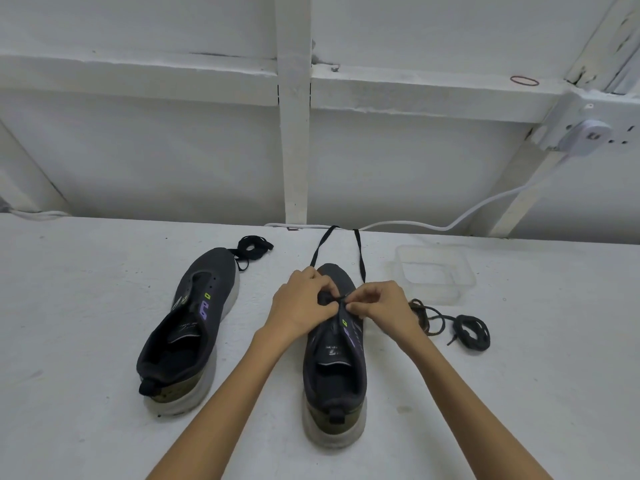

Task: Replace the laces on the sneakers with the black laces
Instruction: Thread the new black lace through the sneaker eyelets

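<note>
Two dark sneakers with pale soles stand on the white table, toes pointing away. The left sneaker (188, 327) has no lace. Over the eyelets of the right sneaker (335, 368), my left hand (301, 303) and my right hand (381, 306) each pinch a flat black lace (358, 254). Its two ends run up past the toe to the table's far edge. A bundled black lace (252, 247) lies beyond the left sneaker's toe. Round dark laces (460, 329) lie coiled to the right of my right hand.
A clear plastic container (433, 275) sits to the right of the right sneaker's toe. A white cable (450, 225) runs along the table's back edge up to a wall plug (585, 136). A white wall with beams rises behind the table.
</note>
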`<state>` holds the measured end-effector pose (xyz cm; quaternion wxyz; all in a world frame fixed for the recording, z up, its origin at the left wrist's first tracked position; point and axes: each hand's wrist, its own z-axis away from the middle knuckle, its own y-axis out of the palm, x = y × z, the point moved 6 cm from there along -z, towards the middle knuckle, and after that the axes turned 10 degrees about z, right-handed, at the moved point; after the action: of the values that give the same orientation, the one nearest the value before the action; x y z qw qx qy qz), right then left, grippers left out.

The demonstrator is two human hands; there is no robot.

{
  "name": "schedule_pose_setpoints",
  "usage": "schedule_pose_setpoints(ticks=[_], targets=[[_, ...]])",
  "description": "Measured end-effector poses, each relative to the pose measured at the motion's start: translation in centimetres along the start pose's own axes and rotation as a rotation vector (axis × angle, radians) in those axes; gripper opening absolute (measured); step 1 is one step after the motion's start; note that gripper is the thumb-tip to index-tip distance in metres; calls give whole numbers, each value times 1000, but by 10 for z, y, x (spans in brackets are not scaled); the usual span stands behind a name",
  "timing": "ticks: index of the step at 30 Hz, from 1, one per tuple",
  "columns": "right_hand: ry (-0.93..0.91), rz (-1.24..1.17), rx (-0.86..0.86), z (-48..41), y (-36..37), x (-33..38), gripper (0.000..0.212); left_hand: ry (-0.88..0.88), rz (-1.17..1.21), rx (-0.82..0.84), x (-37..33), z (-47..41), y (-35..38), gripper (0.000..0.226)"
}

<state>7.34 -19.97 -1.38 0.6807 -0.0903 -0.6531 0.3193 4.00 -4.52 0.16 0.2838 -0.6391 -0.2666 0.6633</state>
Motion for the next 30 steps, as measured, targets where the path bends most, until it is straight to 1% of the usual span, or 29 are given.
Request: schedule_pose_setpoints(ticks=[2, 4, 7, 10, 14, 17, 22, 24, 27, 30], targets=[[-21, 98, -21, -1, 2, 2, 24, -16, -72, 5, -4, -2, 1, 19], [-32, 147, -33, -1, 3, 2, 27, -26, -174, 8, -9, -4, 1, 21], [-1, 77, -28, 1, 3, -2, 17, -25, -252, 1, -17, -6, -1, 19], [31, 35, -34, 2, 4, -5, 18, -23, -280, -22, -22, -8, -1, 13], [45, -2, 4, 4, 4, -5, 7, -9, -279, -73, -20, -5, 4, 11], [58, -18, 40, 5, 3, -6, 16, 19, -229, -87, -13, -1, 7, 15], [78, -45, 38, 5, 4, -6, 10, 50, -188, -151, -12, 4, 9, 15], [75, -55, 54, 6, 4, -4, 18, 48, -173, -181, -10, 6, 11, 16], [87, -7, 89, 6, 6, -4, 28, 87, -185, -177, -9, 6, 13, 17], [112, 0, 116, 4, 6, -3, 23, 161, -234, -155, -12, 4, 12, 22]])
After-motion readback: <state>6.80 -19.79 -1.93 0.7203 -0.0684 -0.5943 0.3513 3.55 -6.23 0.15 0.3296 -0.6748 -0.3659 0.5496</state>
